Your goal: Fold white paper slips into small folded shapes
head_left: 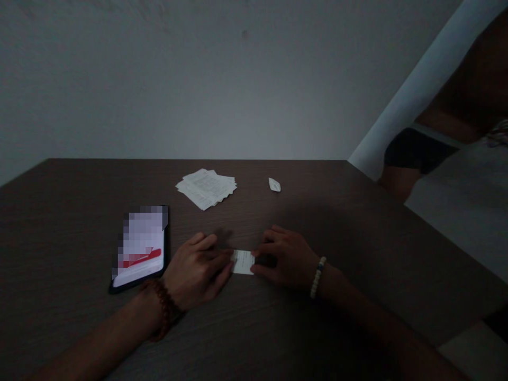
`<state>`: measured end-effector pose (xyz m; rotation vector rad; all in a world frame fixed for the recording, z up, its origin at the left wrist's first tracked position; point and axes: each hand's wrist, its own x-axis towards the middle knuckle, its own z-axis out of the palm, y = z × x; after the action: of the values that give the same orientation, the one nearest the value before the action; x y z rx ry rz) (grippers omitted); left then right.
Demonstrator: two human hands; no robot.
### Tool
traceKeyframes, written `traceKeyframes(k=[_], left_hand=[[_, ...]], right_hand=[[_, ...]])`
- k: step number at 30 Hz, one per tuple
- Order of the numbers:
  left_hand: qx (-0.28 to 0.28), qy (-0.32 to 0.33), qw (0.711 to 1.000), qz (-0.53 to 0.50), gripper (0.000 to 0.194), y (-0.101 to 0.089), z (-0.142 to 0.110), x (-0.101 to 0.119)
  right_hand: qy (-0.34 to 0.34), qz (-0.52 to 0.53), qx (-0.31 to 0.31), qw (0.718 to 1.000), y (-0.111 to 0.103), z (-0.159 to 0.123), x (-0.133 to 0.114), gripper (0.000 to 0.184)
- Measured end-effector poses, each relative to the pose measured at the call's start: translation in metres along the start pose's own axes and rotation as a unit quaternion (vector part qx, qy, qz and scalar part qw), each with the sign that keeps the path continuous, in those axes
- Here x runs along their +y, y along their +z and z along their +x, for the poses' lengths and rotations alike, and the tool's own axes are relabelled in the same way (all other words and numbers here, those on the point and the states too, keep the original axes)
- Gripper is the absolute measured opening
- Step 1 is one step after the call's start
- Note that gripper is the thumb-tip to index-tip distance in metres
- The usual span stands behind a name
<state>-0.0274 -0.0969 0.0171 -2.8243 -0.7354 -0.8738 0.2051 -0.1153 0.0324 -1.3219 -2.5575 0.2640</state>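
A small white slip of paper [243,262] with printed lines lies on the dark wooden table, between my two hands. My left hand [200,267], with a brown bead bracelet at the wrist, pinches the slip's left edge between thumb and fingers. At the opposite edge, the thumb and fingers of my right hand [283,256] close on the paper; a pale bead bracelet circles that wrist. Both hands rest low on the tabletop, and the fingertips hide the slip's ends.
A phone [138,248] with a lit, partly blurred screen lies left of my left hand. Farther back are a loose stack of printed papers [206,188] and a small folded white paper [274,184]. The table [99,180] meets a grey wall. Another person [456,90] is at the right.
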Motion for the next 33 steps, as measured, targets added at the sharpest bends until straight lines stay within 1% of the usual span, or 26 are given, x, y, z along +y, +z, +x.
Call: traceKeyframes(k=[3, 8, 12, 15, 20, 25, 29, 33], left_hand=[[-0.005, -0.007, 1.000, -0.005, 0.018, 0.0013, -0.0019, -0.0015], [-0.031, -0.025, 0.998, -0.048, 0.018, 0.0040, -0.0051, -0.0072], [-0.071, -0.026, 0.993, -0.087, 0.018, 0.0045, -0.0050, -0.0098], [-0.089, -0.029, 0.990, -0.104, 0.018, 0.0047, -0.0046, -0.0101], [-0.088, -0.014, 0.993, -0.077, 0.018, 0.0027, -0.0026, -0.0072], [-0.081, 0.005, 0.995, -0.049, 0.020, -0.0001, -0.0005, -0.0048], [-0.087, 0.005, 0.995, -0.044, 0.020, 0.0010, -0.0013, -0.0053], [-0.104, -0.014, 0.994, -0.025, 0.022, 0.0009, -0.0006, -0.0046]], right_hand=[[-0.015, -0.009, 0.000, 1.000, 0.0007, 0.0001, -0.0009, 0.025], [-0.023, -0.004, 0.013, 1.000, 0.0027, -0.0003, -0.0009, 0.022], [-0.018, -0.011, 0.023, 0.999, 0.0030, -0.0005, 0.0021, 0.018], [-0.024, -0.015, 0.026, 0.999, 0.0025, -0.0002, 0.0027, 0.018], [-0.052, -0.001, 0.026, 0.998, 0.0037, 0.0003, 0.0007, 0.025], [-0.063, 0.007, 0.014, 0.998, 0.0048, 0.0000, -0.0003, 0.034], [-0.058, 0.001, 0.015, 0.998, 0.0035, 0.0003, -0.0009, 0.036], [-0.037, -0.025, 0.014, 0.999, 0.0031, 0.0036, -0.0014, 0.037]])
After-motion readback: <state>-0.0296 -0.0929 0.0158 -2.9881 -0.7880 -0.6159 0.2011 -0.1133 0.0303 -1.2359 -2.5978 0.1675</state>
